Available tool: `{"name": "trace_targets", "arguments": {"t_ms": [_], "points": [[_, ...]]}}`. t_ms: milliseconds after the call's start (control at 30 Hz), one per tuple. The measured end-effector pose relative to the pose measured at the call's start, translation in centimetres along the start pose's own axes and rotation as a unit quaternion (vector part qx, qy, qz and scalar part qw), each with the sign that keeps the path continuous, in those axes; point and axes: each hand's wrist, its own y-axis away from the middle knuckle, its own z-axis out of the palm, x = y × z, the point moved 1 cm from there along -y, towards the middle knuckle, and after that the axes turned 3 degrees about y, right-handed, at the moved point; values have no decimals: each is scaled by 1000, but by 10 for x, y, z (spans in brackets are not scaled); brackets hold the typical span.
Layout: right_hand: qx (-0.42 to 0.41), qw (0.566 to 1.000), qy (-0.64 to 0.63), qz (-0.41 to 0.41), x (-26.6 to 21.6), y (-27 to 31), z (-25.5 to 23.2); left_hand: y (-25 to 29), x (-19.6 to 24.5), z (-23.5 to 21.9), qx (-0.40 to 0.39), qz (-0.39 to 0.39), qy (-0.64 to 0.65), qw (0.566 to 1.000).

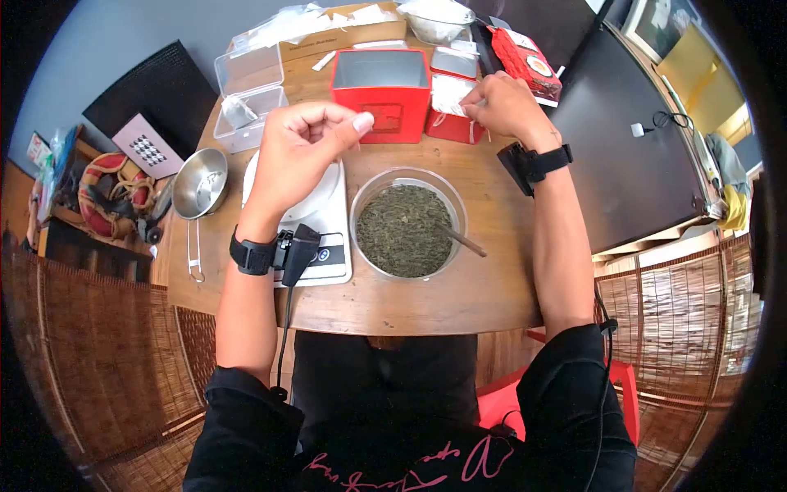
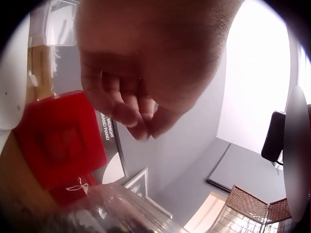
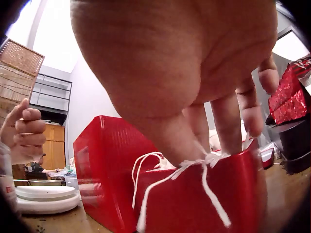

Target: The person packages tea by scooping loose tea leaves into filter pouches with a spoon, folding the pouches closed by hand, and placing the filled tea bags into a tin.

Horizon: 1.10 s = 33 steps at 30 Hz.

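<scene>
At a small red box point(image 1: 443, 125), my right hand point(image 1: 506, 107) reaches down with thumb and fingers among white drawstring bags point(image 1: 447, 93), pinching one at the rim. White strings point(image 3: 212, 194) hang over the box's front in the right wrist view. My left hand point(image 1: 307, 148) is raised above a white scale point(image 1: 334, 261), fingers loosely curled and thumb near the fingertips, with no object visible in it. Closest to me, a clear round bowl point(image 1: 461, 201) holds dried dark-green leaves point(image 1: 402, 234), with a brown handle point(image 1: 466, 240) leaning out of it.
A larger red box point(image 1: 381, 102) stands beside the small one. A steel pan point(image 1: 197, 193) and an open clear plastic case point(image 1: 225, 135) are at the left. Behind are a cardboard box point(image 1: 352, 37), a white plastic-wrapped bowl point(image 1: 438, 25) and a red packet point(image 1: 529, 66).
</scene>
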Motion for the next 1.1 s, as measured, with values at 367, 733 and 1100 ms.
{"name": "trace_targets", "arguments": {"t_ms": [367,733,1100], "points": [[-23,999,-24,21,-14,2,-8,-11,-50,-69,298,-52,-417,857],[-13,999,-34,34,-10,3,-3,-13,-66,-81,261,-130,-460,838],[2,999,-24,46,-12,4,-1,-16,-68,-82,239,-159,-453,844]]}}
